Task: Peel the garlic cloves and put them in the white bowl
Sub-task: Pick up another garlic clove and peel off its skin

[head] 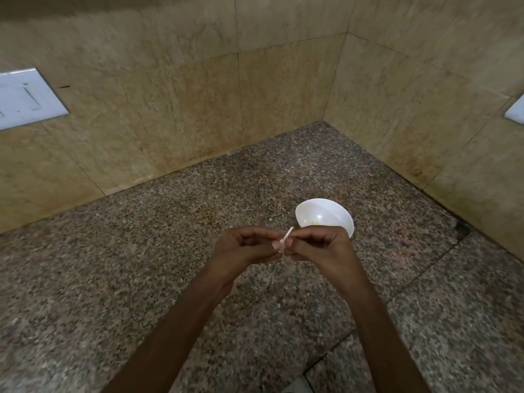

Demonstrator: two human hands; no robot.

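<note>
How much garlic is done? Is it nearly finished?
Not much shows as done: the bowl holds only a pale bit, too small to name. In hand: the left hand and right hand pinch one clove above the counter, with a strip of skin sticking up. Left: finish peeling it and drop it in the bowl. No other cloves are in view.

Counter (141, 265): granite, fine speckle of brown, grey and black; dark joint lines across right part.
Wall tiles (170, 95): beige-tan, mottled marble veining, browner staining low near counter.
Bowl (309, 212): plain glossy white, faint yellowish fleck inside.
Garlic clove (283, 242): pale pinkish-white.
Switch plate (25, 97): plain white.
Second plate (516, 110), right edge: white.
</note>
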